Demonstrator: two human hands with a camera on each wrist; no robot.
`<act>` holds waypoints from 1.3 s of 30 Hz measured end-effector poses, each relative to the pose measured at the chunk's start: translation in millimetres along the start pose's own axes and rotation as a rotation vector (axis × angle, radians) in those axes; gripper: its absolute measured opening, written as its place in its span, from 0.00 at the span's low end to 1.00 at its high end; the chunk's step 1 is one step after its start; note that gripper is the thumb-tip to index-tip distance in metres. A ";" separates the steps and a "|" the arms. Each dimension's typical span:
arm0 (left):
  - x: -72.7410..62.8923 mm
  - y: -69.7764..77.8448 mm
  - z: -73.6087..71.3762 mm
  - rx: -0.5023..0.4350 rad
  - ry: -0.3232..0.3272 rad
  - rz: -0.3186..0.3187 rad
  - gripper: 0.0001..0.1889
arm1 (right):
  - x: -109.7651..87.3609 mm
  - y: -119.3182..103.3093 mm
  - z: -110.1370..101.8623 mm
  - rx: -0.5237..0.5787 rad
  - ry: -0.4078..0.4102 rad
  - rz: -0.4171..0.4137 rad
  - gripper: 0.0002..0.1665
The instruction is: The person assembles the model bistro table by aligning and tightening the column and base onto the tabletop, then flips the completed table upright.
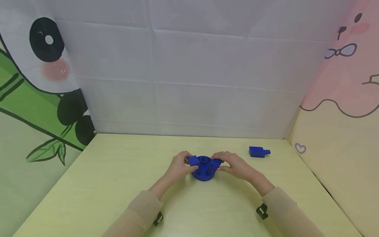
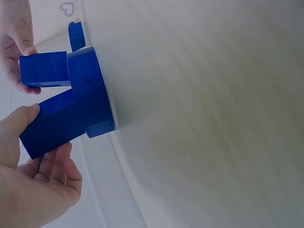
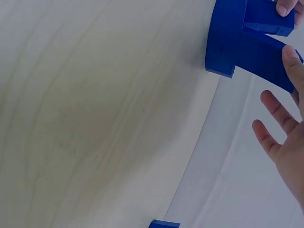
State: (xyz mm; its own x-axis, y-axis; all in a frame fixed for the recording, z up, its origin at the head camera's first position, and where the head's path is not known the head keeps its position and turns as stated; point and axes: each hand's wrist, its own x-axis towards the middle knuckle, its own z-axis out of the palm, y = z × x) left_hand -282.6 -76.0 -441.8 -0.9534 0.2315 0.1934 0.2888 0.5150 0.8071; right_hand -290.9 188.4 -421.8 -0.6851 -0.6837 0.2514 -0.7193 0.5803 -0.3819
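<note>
Blue round base (image 1: 203, 177) sits on the bench (image 1: 88, 191) between our two hands, its ring-shaped hub (image 1: 203, 159) facing up. With twelve o'clock toward the white backdrop (image 1: 192, 82), our left hand (image 1: 179, 165) lies at nine o'clock from the base, thumb and fingers parted by the thickness of the left blue block (image 1: 193, 160) and gripping it at ten o'clock. Our right hand (image 1: 237, 165) lies at three o'clock, its thumb and fingers likewise pinching the right blue block (image 1: 215, 163) at two o'clock; the right wrist view shows two of those fingers spread clear of it. Both blocks meet the base at their inner ends; we cannot tell how firmly they are seated. In the head view our fingers hide part of both blocks' outer ends. A loose blue block (image 1: 256, 152) lies well apart, between two and three o'clock, its ridged neck pointing to three. Our beige sleeves (image 1: 139, 214) come in from seven and five o'clock.
</note>
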 end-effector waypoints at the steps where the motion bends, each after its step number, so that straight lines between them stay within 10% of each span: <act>1: 0.8 0.3 0.4 0.002 0.001 0.000 0.16 | 0.3 0.6 -0.4 -0.006 0.002 0.001 0.26; 14: 8.7 6.6 1.3 0.020 -0.035 -0.018 0.18 | -3.8 14.6 -12.4 0.009 0.033 0.018 0.33; 21: 12.6 -4.6 -2.2 0.040 -0.045 0.017 0.20 | -13.4 46.8 -26.0 -0.105 0.162 0.153 0.35; 39: 42.1 -19.4 -18.4 0.025 -0.152 0.097 0.19 | -31.9 133.6 -48.1 -0.324 0.146 0.427 0.31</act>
State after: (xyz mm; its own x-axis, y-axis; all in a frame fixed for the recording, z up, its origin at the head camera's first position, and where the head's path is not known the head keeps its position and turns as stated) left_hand -329.9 -91.4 -439.1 -0.8974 0.4022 0.1814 0.3824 0.5039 0.7745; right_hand -370.6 309.0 -438.1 -0.9158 -0.3031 0.2635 -0.3572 0.9146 -0.1896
